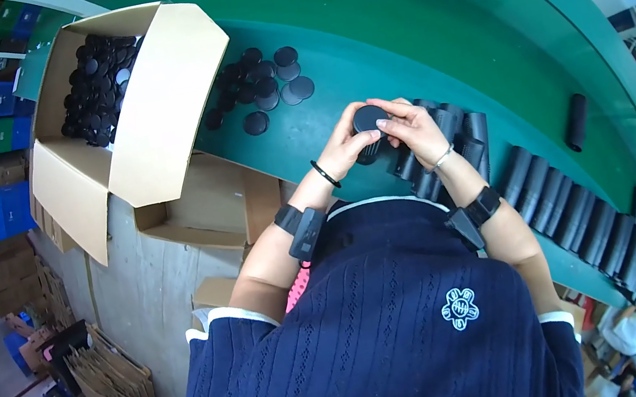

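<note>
In front of my chest, both hands close around a round black cap (pixel 367 117), which sits on top of a dark ribbed cylinder mostly hidden below it. My left hand (pixel 342 147) grips the cap's left side, its thumb reaching toward the rim. From the right, my right hand (pixel 418 133) pinches the edge, with the thumb lying over the cap's top. Several black tubes (pixel 475 128) lie side by side close to the right hand. Loose black discs (pixel 265 87) are scattered on the green bench beyond the left hand.
An open carton (pixel 167 98) full of black discs stands at the left, beside an open cardboard box (pixel 193 197). A row of black tubes (pixel 564 201) lines the bench (pixel 361 50) at right. One tube (pixel 576 123) lies apart. Flattened cardboard (pixel 118 380) leans at lower left.
</note>
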A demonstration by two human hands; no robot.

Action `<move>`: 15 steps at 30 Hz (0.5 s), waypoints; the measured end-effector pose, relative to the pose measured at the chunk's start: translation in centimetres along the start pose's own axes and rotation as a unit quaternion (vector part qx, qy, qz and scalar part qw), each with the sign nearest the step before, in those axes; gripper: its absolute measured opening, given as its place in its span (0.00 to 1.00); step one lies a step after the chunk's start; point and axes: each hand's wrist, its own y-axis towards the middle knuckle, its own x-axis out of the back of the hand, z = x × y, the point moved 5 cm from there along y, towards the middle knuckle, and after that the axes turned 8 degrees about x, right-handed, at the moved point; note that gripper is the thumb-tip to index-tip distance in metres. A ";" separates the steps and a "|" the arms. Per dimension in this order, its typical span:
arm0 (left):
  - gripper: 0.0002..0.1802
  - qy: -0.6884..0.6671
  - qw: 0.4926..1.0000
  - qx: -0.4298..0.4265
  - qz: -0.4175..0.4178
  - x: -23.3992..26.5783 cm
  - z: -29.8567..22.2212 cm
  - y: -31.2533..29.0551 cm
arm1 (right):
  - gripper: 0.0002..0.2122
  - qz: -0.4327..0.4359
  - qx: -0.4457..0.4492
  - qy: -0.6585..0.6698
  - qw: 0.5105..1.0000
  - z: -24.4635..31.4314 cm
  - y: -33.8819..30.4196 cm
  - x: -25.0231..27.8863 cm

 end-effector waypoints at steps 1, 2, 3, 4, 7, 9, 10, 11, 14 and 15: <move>0.25 -0.002 1.000 0.003 -0.001 0.0 0.0 0.0 | 0.15 -0.009 0.016 -0.004 1.000 0.2 -0.2 -0.1; 0.24 0.017 1.000 -0.007 0.004 0.0 -0.2 0.3 | 0.15 -0.017 0.032 -0.009 0.999 0.3 -0.3 -0.2; 0.23 0.038 0.999 -0.020 0.012 -0.2 -0.6 0.7 | 0.14 -0.029 0.035 0.022 0.999 0.2 0.2 0.1; 0.24 0.041 0.999 0.003 0.018 0.1 -0.6 1.0 | 0.15 -0.027 0.003 0.033 0.999 -0.1 0.4 0.2; 0.28 0.147 0.983 -0.110 -0.029 0.1 -1.7 0.6 | 0.15 -0.022 -0.040 0.071 0.996 -0.5 0.5 0.7; 0.32 0.234 0.967 -0.089 -0.055 0.4 -2.0 0.5 | 0.14 -0.018 -0.055 0.100 0.993 -0.5 0.4 0.9; 0.32 0.212 0.973 -0.080 -0.032 0.3 -1.8 0.5 | 0.14 -0.022 -0.068 0.105 0.992 -0.5 0.2 1.2; 0.33 0.189 0.979 -0.070 -0.010 0.4 -1.7 0.6 | 0.15 -0.027 -0.082 0.110 0.990 -0.6 -0.1 1.6; 0.32 0.141 0.989 0.010 0.050 0.4 0.1 0.2 | 0.16 0.026 -0.023 0.012 0.999 0.5 -0.8 2.3; 0.31 0.153 0.985 0.030 0.075 0.2 0.6 0.2 | 0.17 0.035 -0.029 0.017 0.999 0.7 -1.0 2.2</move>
